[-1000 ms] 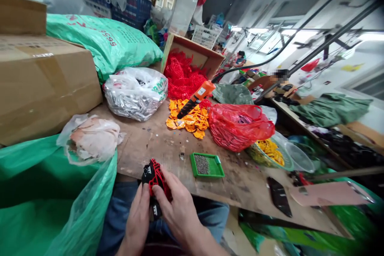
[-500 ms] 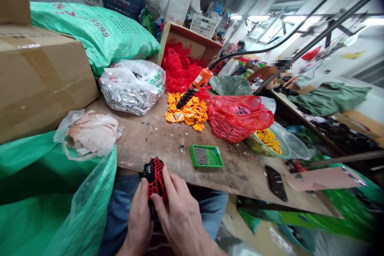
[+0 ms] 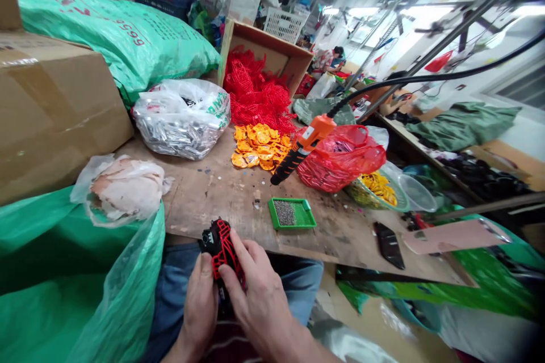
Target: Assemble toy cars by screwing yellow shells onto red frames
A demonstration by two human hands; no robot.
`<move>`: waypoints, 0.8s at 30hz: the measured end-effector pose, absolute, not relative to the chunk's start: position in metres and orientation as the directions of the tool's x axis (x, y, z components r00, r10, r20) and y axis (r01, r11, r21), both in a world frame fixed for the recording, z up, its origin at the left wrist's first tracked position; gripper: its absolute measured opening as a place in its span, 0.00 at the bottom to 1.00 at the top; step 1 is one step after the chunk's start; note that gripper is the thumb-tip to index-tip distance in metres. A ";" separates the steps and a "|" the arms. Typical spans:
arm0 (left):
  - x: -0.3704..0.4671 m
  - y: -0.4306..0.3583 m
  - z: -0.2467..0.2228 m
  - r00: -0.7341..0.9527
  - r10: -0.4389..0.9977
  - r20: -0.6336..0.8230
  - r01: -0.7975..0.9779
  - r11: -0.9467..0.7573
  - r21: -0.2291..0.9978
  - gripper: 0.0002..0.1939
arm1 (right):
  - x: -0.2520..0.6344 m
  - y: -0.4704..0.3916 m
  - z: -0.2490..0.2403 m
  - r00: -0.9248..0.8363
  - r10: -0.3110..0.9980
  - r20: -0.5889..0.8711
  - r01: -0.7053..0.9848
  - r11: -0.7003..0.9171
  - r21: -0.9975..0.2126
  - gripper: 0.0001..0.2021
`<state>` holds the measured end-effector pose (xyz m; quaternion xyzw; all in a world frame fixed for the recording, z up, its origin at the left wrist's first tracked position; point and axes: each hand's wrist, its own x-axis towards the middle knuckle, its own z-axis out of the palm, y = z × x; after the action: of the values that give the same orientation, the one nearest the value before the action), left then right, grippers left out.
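Observation:
A small black piece with a red lattice part on top (image 3: 222,249) is held over my lap, just off the table's front edge. My left hand (image 3: 201,295) is closed round its left side. My right hand (image 3: 258,286) grips it from the right, thumb and fingers against the red part. The underside of the piece is hidden by the hands. Beyond them on the table lies a green tray (image 3: 304,214) with small grey metal bits. An orange and black power screwdriver (image 3: 304,147) hangs tilted from a cable above the table.
Orange parts (image 3: 259,147) lie before red lattice parts (image 3: 258,91) spilling from a wooden box. Bags of silver parts (image 3: 183,119) and red plastic (image 3: 340,156) flank them. Left are a cardboard box (image 3: 59,119) and green sack; right, a dark phone (image 3: 388,245). People sit far back.
The hanging screwdriver has swung right and toward me, off the orange parts. The view has shifted slightly. Both hands still hold the black and red piece, with little movement.

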<state>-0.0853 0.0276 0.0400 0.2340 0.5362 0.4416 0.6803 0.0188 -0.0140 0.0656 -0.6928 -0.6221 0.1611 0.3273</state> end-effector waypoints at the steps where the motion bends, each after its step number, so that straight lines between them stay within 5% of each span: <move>1: -0.085 0.029 0.039 0.061 0.863 -0.502 -0.348 0.490 0.800 0.00 | 0.019 -0.014 0.067 0.186 0.967 0.173 0.731 -0.019 -0.682 0.30; 9: -0.086 0.027 0.016 0.129 0.946 -0.297 -0.281 0.322 0.904 0.22 | 0.024 -0.008 0.065 0.211 0.972 0.106 0.512 -0.018 -0.859 0.26; 24: -0.086 0.018 0.004 0.226 0.953 -0.200 -0.343 0.270 0.900 0.26 | 0.020 -0.014 0.066 0.277 0.950 0.142 0.430 0.009 -0.903 0.25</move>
<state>-0.0856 0.0175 0.0042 0.3769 0.4050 0.4721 0.6863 0.0203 -0.0137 0.0665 -0.6469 -0.5336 0.2771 0.4690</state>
